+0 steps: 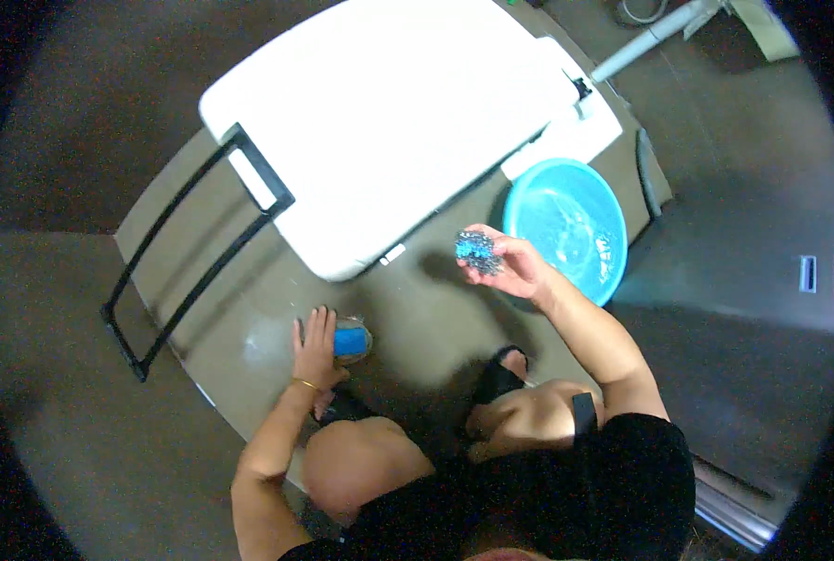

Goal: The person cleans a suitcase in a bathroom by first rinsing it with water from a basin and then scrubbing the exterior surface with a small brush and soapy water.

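Pinched in the fingers of my right hand [518, 266] is a scouring pad [478, 251], grey and wiry with a blue middle. This hand is raised just left of a round blue plastic basin [517, 200], which holds some water. Low over the floor, my left hand [315, 347] wears a thin gold-coloured bangle. Its fingers lie along the left side of a small container [351, 341] with a blue patch on it. Whether they grip it or only touch it cannot be told. A large white lidded box [389, 126], perhaps a wheeled cooler, fills the space ahead.
A black pull handle [199, 273] juts from the box's left end. My feet in black footwear [497, 382] stand on the brown floor [417, 329]. At right is a dark, smooth panel [725, 266]. A pale pole [648, 42] slants at the upper right.
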The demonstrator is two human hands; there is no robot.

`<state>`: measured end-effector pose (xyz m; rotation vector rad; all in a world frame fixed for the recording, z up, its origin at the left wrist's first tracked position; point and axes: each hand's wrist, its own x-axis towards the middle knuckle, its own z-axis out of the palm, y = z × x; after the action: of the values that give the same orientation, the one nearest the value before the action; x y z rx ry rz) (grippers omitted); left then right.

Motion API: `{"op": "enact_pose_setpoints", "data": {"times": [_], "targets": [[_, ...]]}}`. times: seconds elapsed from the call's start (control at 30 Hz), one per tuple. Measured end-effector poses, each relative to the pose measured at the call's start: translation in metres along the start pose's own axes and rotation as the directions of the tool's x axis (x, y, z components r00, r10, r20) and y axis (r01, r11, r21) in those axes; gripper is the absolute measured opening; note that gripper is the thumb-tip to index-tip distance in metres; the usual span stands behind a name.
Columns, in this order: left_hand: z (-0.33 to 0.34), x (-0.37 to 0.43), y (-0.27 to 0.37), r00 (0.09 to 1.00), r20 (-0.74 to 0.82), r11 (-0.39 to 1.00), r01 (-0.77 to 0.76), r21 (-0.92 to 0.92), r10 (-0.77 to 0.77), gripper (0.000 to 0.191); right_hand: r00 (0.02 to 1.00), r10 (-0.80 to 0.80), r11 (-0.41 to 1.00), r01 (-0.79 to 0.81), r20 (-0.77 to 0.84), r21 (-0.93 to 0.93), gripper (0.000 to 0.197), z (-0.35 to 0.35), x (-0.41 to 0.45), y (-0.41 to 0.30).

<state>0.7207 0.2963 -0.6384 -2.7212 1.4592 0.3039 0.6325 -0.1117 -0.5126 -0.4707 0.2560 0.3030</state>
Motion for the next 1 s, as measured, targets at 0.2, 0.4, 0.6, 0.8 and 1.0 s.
{"op": "enact_pose_setpoints", "data": {"times": [0.2,0.4,0.6,0.8,1.0], "targets": [[-0.12,0.026,0.013,0.987,-0.149,0.786,-0.047,-0.616,-0.057,0.044,0.973,-0.142,0.984,0.119,-0.182,-0.133,0.04,0.037,0.0,-0.034],[-0.187,0.103,0.016,0.746,-0.645,0.823,-0.254,-0.508,-0.168,0.011,0.868,-0.319,0.882,0.124,-0.381,-0.455,0.034,0.087,0.029,-0.048],[-0.16,0.136,0.035,0.733,-0.668,0.867,-0.247,-0.434,-0.125,0.029,0.733,-0.657,-0.223,0.033,0.176,-0.974,0.029,0.101,0.08,-0.042],[-0.153,0.141,0.043,0.694,-0.702,0.893,-0.201,-0.402,-0.16,0.022,0.707,-0.559,-0.564,0.058,0.433,-0.823,0.02,0.114,0.135,-0.024],[-0.148,0.145,0.041,0.645,-0.738,0.868,-0.235,-0.438,-0.198,0.019,0.751,-0.466,-0.735,-0.034,0.469,-0.677,0.01,0.133,0.161,-0.055]]}}
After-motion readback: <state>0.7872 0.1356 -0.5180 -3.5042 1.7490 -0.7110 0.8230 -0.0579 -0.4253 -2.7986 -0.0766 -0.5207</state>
